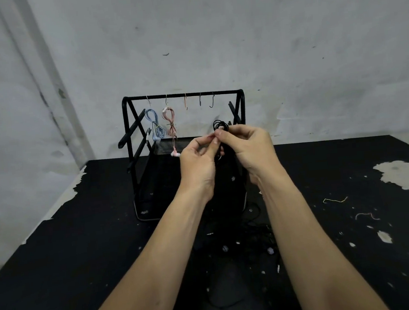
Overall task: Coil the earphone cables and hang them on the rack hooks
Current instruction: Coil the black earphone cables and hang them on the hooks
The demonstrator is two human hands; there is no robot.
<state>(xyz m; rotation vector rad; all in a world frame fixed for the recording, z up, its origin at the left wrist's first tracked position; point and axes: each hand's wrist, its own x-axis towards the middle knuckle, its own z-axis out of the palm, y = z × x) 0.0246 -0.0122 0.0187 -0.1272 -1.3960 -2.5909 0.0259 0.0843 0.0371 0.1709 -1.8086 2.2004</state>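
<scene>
Both hands pinch black earphone coil [220,125]: left hand [199,160], right hand [248,148]. Keep loops tight, secure wrap, then lift to free hook [212,102] at 12 o'clock.

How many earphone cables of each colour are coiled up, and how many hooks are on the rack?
Blue coil, hung: 1
Pink coil, hung: 1
Black coil, in both hands (left hand, right hand): 1
Total coils: 3
Hooks on the rack: 5, of which 3 empty (copper hook, dark hook, end hook)
More black cable lies loose on the table; I cannot count it.
</scene>
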